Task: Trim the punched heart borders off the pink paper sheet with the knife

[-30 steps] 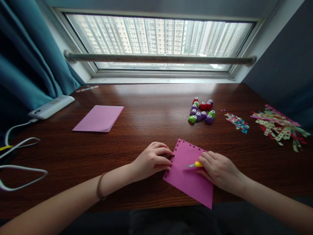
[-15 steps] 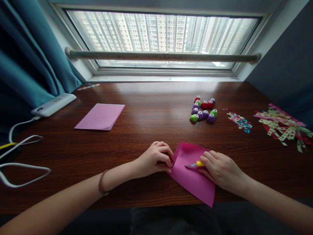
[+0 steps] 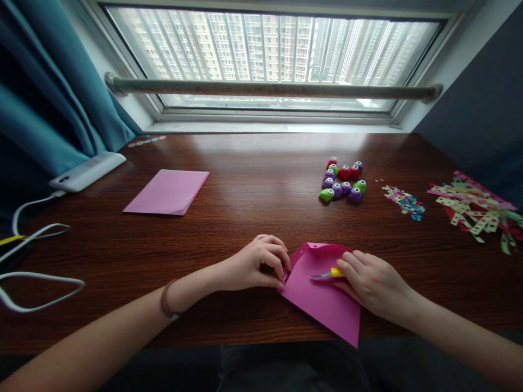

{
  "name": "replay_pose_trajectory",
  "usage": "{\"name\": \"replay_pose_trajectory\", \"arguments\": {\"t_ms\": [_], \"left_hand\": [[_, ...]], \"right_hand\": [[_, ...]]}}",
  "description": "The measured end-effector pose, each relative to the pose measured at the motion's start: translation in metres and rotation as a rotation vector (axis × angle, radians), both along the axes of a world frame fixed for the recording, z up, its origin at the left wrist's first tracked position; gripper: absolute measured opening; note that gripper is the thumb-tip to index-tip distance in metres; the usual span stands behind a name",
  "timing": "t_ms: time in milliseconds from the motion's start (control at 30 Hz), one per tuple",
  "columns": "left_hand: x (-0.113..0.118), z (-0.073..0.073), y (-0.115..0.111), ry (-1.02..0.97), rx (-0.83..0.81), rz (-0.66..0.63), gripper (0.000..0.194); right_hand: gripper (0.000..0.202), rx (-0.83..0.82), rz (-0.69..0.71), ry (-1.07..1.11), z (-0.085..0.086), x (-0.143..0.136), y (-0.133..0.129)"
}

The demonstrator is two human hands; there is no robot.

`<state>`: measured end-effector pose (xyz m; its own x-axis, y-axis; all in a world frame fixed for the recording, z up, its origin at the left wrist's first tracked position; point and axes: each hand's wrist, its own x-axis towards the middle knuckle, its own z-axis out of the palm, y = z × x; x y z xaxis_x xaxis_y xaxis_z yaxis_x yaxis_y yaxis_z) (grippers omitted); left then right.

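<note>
A bright pink sheet of paper [image 3: 321,296] lies at a slant near the front of the table, with small holes punched along its far and left edges. Its left edge is pinched between the thumb and fingers of my left hand [image 3: 267,263], where a strip is partly separated by a dark slit. My right hand [image 3: 371,280] is closed around a yellow-handled craft knife [image 3: 335,272]. The knife's blade points left over the sheet; whether it touches the paper is hard to tell. My right fingers also press on the sheet's right side.
Lighter pink paper [image 3: 167,191] lies at the left, beyond a looping white cable [image 3: 49,276] and a white device [image 3: 87,171]. Small colourful craft punches [image 3: 337,189], confetti [image 3: 404,201] and punched paper strips [image 3: 478,209] are at the right.
The sheet's left part has shifted slightly left and toward me, and its far edge looks more folded over. Both hands keep their hold. The camera view has shifted a little.
</note>
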<state>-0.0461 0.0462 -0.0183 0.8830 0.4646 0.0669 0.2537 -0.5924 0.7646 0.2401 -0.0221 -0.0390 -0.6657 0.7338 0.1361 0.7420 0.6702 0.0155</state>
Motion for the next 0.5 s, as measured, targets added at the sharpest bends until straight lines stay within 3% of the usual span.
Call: {"name": "replay_pose_trajectory", "arguments": {"t_ms": [500], "left_hand": [[-0.0056, 0.0096, 0.0068, 0.034, -0.052, -0.095, 0.013]], "right_hand": [[0.014, -0.001, 0.006, -0.021, -0.0002, 0.0002, 0.0001]]}}
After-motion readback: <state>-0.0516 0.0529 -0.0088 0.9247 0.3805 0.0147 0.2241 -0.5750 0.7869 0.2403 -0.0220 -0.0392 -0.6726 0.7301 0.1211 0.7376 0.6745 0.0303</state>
